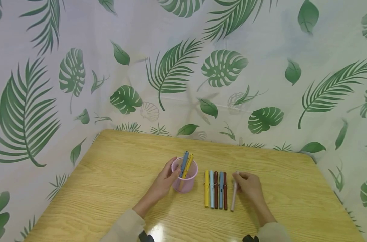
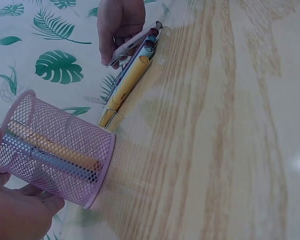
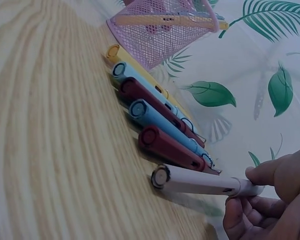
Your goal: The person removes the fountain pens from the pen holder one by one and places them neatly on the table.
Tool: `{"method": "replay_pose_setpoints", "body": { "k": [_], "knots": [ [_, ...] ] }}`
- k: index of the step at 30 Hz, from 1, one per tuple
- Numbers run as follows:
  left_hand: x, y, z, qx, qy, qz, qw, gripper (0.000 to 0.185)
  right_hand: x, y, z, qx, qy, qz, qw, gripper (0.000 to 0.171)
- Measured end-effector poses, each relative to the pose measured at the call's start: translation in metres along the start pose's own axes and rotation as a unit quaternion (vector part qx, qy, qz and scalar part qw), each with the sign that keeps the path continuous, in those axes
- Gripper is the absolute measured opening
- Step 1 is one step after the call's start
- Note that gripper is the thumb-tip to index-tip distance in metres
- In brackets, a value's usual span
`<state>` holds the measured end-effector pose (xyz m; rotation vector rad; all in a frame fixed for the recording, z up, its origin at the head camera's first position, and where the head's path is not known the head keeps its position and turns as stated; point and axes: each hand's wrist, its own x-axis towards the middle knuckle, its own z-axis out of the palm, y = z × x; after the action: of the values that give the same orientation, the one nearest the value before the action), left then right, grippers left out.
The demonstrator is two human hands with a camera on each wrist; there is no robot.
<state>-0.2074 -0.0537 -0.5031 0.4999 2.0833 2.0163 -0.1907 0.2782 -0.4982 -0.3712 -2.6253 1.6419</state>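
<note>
A pink mesh cup (image 1: 184, 179) (image 2: 55, 150) (image 3: 162, 27) stands on the wooden table (image 1: 110, 188) with a blue pen (image 1: 184, 162) and a yellow pen (image 1: 188, 164) in it. My left hand (image 1: 165, 183) (image 2: 15, 212) grips the cup's side. To its right lies a row of pens: yellow (image 1: 206, 189), light blue (image 1: 211, 189), dark red (image 1: 215, 189), blue (image 1: 221, 190), dark red (image 1: 225, 190). My right hand (image 1: 249, 186) (image 3: 275, 200) pinches the far end of a pale pink pen (image 1: 233, 197) (image 3: 200, 182) beside the row, lifting it slightly.
A leaf-patterned white cloth (image 1: 183, 67) hangs behind and around the table. The table's far corners (image 1: 307, 156) lie close to the cloth. Bare wood (image 1: 292, 201) stretches right of the pens and left of the cup.
</note>
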Motion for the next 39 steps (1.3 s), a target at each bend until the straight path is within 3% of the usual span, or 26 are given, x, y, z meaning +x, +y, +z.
{"method": "replay_pose_setpoints", "body": {
  "k": [18,34,39],
  "knots": [
    [0.000,-0.001,0.000,0.002,-0.004,0.010,0.9999,0.065,0.002,-0.004,0.015,-0.102,0.044,-0.029,0.993,0.044],
    [-0.001,0.001,0.000,0.002,-0.007,0.000,1.0000,0.065,0.002,-0.002,0.019,-0.129,0.055,-0.039,0.989,0.042],
    [-0.001,0.001,-0.001,0.003,-0.009,-0.001,1.0000,0.067,0.002,-0.003,0.020,-0.124,0.076,-0.042,0.988,0.037]
  ]
}}
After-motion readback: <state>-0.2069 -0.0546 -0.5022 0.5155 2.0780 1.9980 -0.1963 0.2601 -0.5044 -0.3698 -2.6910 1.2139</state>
